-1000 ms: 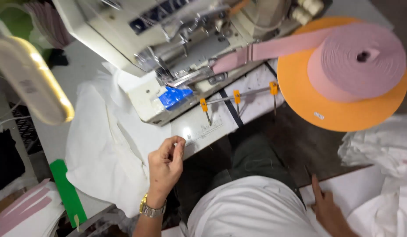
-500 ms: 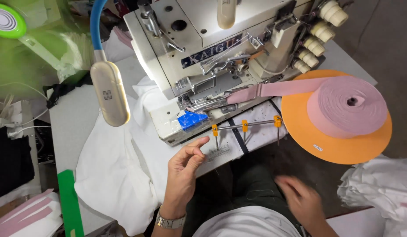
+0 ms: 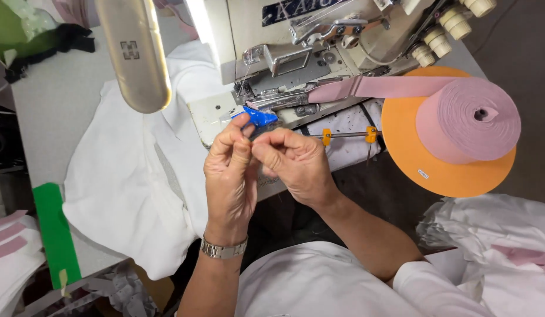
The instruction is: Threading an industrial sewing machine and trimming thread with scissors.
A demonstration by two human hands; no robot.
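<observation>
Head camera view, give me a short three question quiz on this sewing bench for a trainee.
1. True or false: the roll of pink fabric tape sits on a round orange disc.
2. Multiple choice: what lies on the grey table left of the cream sewing machine? A) white cloth B) black leather C) a red cushion
3. On which wrist is the metal wristwatch?

Key:
1. True.
2. A, the white cloth.
3. The left; the left hand and right hand meet fingertip to fingertip in front of the machine, near a small blue piece. What they pinch is too small to tell.
</observation>
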